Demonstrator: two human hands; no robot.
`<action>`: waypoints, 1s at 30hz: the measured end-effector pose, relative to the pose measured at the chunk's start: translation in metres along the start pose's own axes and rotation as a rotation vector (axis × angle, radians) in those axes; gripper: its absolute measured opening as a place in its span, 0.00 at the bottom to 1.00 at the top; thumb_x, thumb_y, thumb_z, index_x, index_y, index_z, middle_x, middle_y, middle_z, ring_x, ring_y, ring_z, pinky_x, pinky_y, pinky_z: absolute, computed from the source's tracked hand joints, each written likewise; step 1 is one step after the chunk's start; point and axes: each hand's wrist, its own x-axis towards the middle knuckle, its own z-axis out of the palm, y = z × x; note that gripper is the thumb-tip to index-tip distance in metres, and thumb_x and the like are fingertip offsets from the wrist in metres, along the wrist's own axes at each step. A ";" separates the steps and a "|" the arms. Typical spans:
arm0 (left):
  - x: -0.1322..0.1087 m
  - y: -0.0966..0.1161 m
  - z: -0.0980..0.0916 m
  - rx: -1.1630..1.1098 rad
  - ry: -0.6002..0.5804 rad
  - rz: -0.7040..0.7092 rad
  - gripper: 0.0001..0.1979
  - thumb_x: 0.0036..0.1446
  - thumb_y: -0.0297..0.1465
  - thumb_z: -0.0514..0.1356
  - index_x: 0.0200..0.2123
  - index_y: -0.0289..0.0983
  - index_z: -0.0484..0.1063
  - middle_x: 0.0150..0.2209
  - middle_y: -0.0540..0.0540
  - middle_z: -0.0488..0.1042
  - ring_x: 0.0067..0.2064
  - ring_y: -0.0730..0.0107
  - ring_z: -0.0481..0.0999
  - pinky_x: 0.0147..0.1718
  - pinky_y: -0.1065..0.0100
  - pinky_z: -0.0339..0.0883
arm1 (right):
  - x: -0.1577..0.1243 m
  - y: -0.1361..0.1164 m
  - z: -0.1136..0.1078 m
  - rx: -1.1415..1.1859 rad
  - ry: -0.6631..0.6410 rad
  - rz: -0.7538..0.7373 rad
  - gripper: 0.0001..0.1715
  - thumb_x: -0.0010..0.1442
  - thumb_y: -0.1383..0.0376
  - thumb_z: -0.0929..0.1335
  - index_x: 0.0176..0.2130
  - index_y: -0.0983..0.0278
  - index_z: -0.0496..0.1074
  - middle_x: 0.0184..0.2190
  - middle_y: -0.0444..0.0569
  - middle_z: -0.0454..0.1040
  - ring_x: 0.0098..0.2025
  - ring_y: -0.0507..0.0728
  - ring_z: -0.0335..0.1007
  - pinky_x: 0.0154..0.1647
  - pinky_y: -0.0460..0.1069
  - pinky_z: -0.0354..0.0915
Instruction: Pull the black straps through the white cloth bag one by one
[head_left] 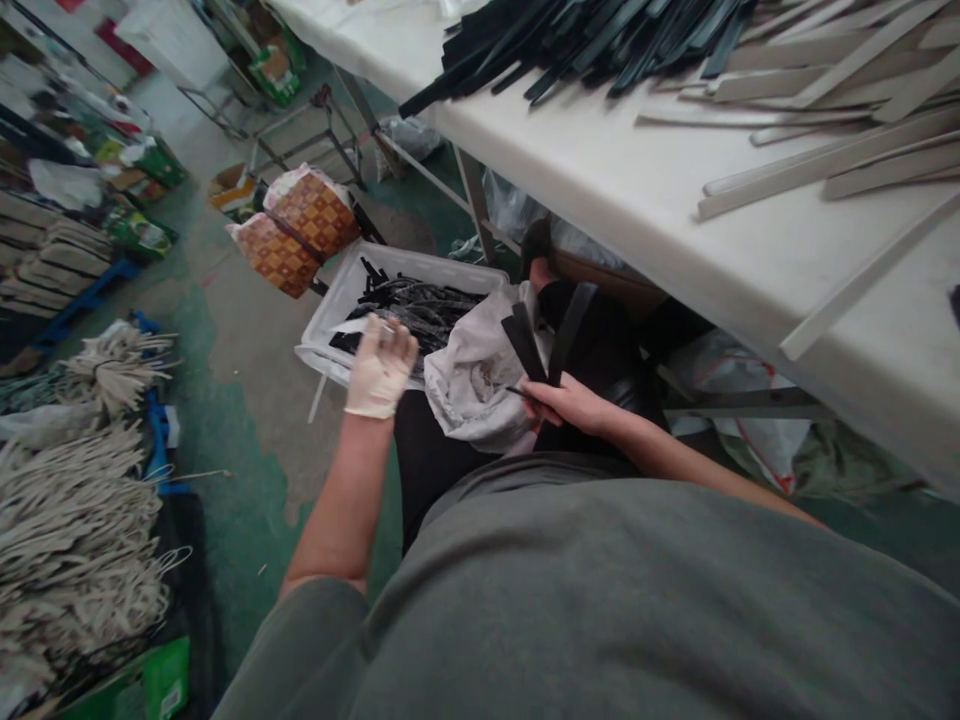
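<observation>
1. A seated worker in a gray shirt grasps a fan of black strips (568, 335) in the bare right hand (564, 402), their free ends spread beyond the fingers, above the lap.
2. The gloved left hand (382, 365), fingers curled, is raised over the near edge of a white bin (319, 345); a pale pointed piece (351, 326) shows beside the fingers (whether they grip it, one cannot tell).
3. Loose black strips (420, 305) lie jumbled inside the bin's walls, while an open white sack (476, 375) sits between the two hands, overlapping the bin's near right corner in view.
4. On the white tabletop (600, 165), a heap of dark strips (600, 45) reaches the worker's edge; beige strips (825, 95) spread beside it, and a single pale strip (870, 275) points toward that same edge.
</observation>
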 end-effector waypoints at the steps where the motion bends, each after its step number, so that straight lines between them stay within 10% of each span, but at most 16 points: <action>1: 0.000 -0.028 -0.007 -0.011 0.052 -0.115 0.14 0.68 0.32 0.52 0.29 0.38 0.70 0.26 0.54 0.77 0.28 0.77 0.77 0.35 0.71 0.71 | 0.000 0.000 0.001 0.006 0.030 0.000 0.21 0.56 0.48 0.67 0.29 0.65 0.68 0.18 0.41 0.67 0.14 0.46 0.52 0.15 0.45 0.52; 7: -0.018 -0.122 -0.032 -0.145 0.068 -0.473 0.11 0.65 0.33 0.56 0.32 0.36 0.72 0.29 0.50 0.78 0.33 0.73 0.79 0.38 0.69 0.71 | 0.008 0.003 0.008 0.003 0.289 -0.158 0.19 0.49 0.54 0.73 0.35 0.64 0.70 0.23 0.40 0.67 0.19 0.48 0.58 0.20 0.45 0.57; 15: -0.031 -0.127 -0.026 -0.087 0.034 -0.449 0.08 0.63 0.31 0.58 0.32 0.36 0.73 0.31 0.49 0.78 0.34 0.72 0.78 0.42 0.68 0.70 | 0.019 -0.002 0.014 -0.396 0.301 -0.391 0.11 0.53 0.59 0.70 0.34 0.64 0.70 0.25 0.43 0.71 0.27 0.52 0.66 0.29 0.46 0.60; 30: -0.037 -0.149 -0.034 0.024 0.005 -0.409 0.04 0.58 0.28 0.61 0.31 0.36 0.73 0.30 0.49 0.76 0.34 0.71 0.76 0.39 0.69 0.67 | 0.027 -0.018 0.025 -0.686 0.269 -0.302 0.11 0.52 0.67 0.69 0.38 0.59 0.73 0.34 0.46 0.78 0.34 0.57 0.71 0.32 0.47 0.58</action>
